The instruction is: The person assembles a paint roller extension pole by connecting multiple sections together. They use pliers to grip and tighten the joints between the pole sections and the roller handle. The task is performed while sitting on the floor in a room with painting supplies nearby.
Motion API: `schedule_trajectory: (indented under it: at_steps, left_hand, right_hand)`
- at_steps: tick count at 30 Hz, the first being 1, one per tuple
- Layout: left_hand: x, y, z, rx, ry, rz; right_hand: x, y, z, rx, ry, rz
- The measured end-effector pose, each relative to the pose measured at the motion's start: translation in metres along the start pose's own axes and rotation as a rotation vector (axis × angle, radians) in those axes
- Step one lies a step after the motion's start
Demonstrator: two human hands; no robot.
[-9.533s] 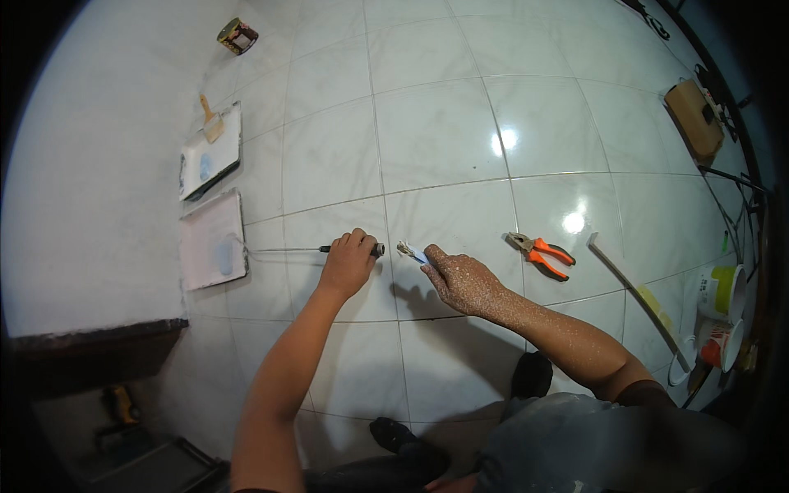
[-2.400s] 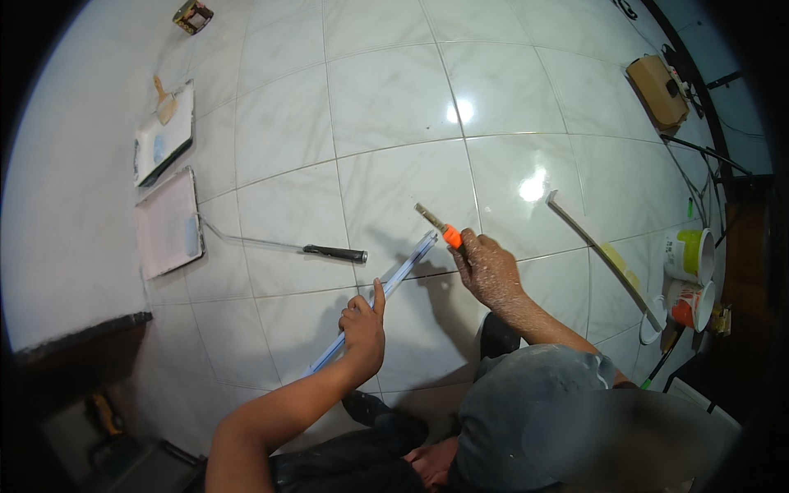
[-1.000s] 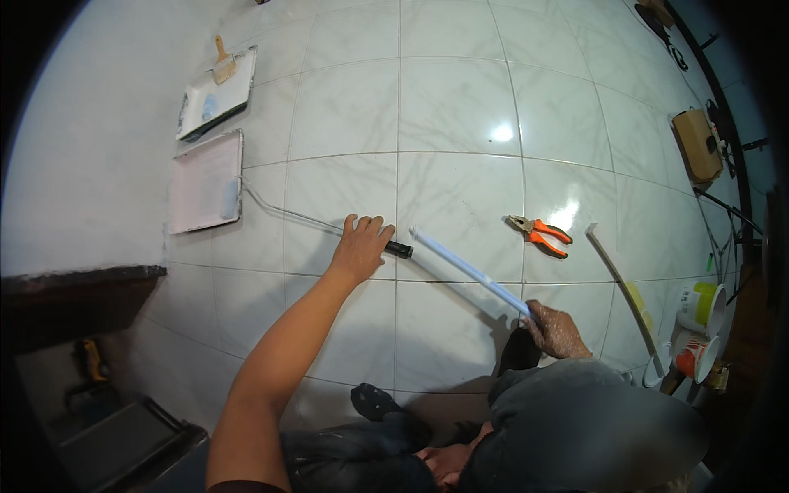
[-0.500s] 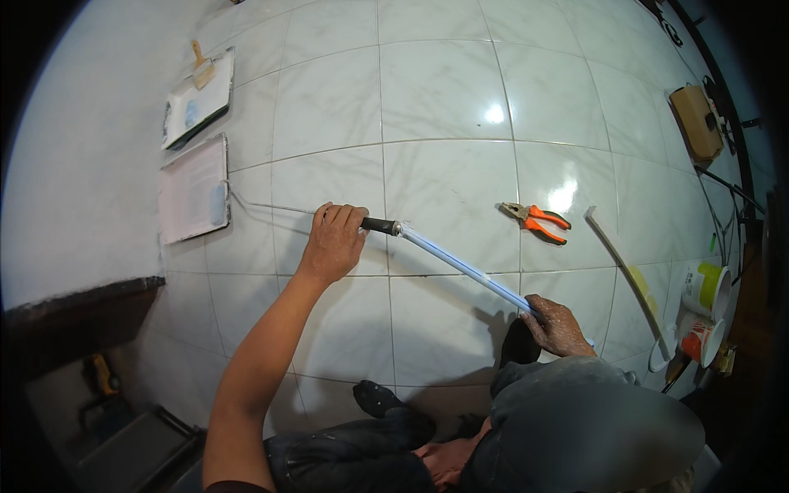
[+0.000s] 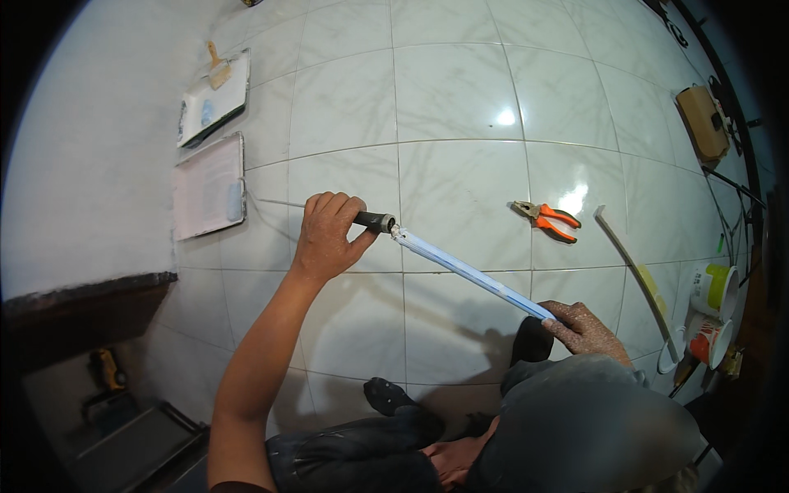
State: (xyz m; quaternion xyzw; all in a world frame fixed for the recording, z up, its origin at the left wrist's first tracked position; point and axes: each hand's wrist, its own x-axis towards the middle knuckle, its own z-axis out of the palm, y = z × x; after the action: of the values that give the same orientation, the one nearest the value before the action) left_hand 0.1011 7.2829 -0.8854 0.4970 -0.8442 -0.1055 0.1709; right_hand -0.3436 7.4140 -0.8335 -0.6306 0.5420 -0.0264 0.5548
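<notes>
My left hand (image 5: 327,238) is wrapped round the black handle (image 5: 374,221) of a paint roller frame. Its thin metal rod (image 5: 279,203) points left toward the pinkish paint tray (image 5: 244,177); I cannot make out a roller sleeve on it. Paint specks cover my right hand (image 5: 585,327), which is closed on the lower end of a long, pale blue-white pole (image 5: 472,275). The pole slants up to the left, and its ragged tip sits right at the round end of the handle. Whether the tip is inside the handle I cannot tell.
Beyond the pinkish tray, a second tray (image 5: 191,122) carries a paintbrush (image 5: 218,70). Orange-handled pliers (image 5: 555,222) lie on the tiles, left of a long pale strip (image 5: 633,267). Two tubs (image 5: 713,287), a tan box-like item (image 5: 703,123) and cables line the right side.
The handle has turned so that its round end shows more, and the pole's tip looks looser against it. The whole view has shifted a little. Both hands keep their holds.
</notes>
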Motion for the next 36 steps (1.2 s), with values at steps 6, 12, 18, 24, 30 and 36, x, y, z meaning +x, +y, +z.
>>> schedule_trajectory:
  at_steps: [6, 12, 18, 24, 30, 36]
  left_hand:
    - [-0.012, 0.004, -0.008, -0.037, -0.023, 0.011]
    - [-0.029, 0.006, -0.005, -0.028, -0.093, 0.012]
    - [-0.025, -0.002, -0.001, -0.077, -0.14, -0.01]
    - [-0.01, 0.003, -0.007, -0.018, -0.069, -0.123]
    - [0.002, 0.007, -0.007, -0.05, -0.064, -0.128]
    - [-0.005, 0.012, 0.005, -0.059, -0.181, -0.118]
  right_hand:
    - [0.003, -0.007, -0.039, -0.102, -0.17, 0.034]
    - [0.014, -0.03, -0.087, -0.149, -0.357, 0.105]
    - [0.016, -0.072, -0.089, -0.447, -0.252, 0.039]
    - [0.008, -0.107, -0.03, -0.822, 0.042, -0.055]
    - [0.006, -0.116, -0.022, -0.637, 0.023, 0.096]
    - [-0.002, -0.133, -0.037, -0.704, -0.001, 0.037]
